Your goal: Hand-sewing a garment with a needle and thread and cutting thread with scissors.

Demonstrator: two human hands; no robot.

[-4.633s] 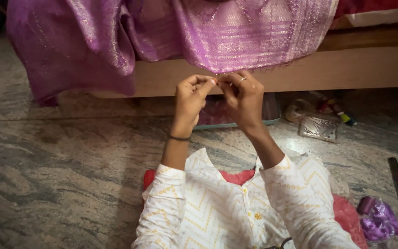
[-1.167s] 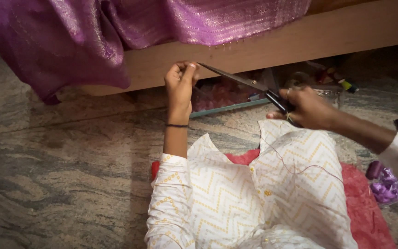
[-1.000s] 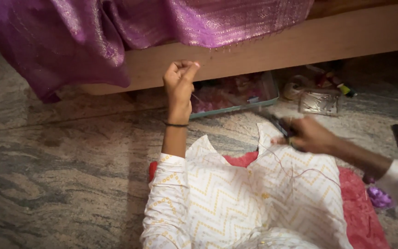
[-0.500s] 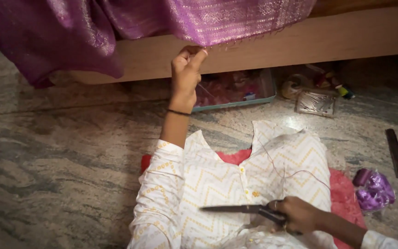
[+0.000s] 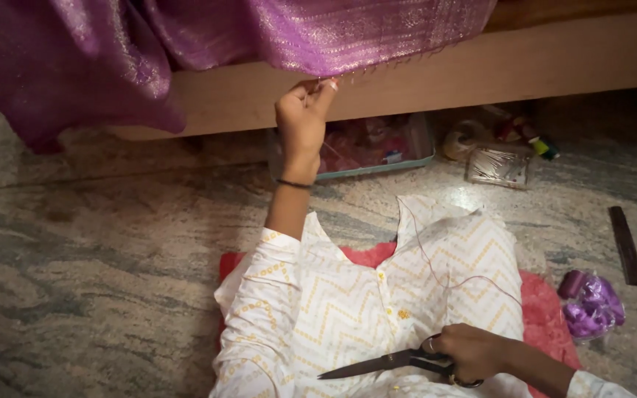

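My left hand [image 5: 301, 121] reaches up and pinches the fringed lower edge of a shiny purple cloth [image 5: 282, 40] that hangs over a wooden bed frame [image 5: 495, 63]. A dark band circles that wrist. My right hand [image 5: 473, 352] rests low on my lap and grips black scissors [image 5: 385, 362], blades shut and pointing left. A thin thread [image 5: 444, 273] trails across my white zigzag-patterned top [image 5: 348, 309]. A red cushion [image 5: 547, 317] shows beneath me.
Under the frame sit a clear plastic box with pink contents [image 5: 377, 144], a small clear packet [image 5: 497, 163] and spools [image 5: 525, 133]. A dark comb [image 5: 626, 245] and a bag of purple thread [image 5: 590, 304] lie on the marbled stone floor [image 5: 97, 243] at right.
My right hand carried the scissors from the cloth's edge down to my lap. My left hand rose back to the fringe and pinches it.
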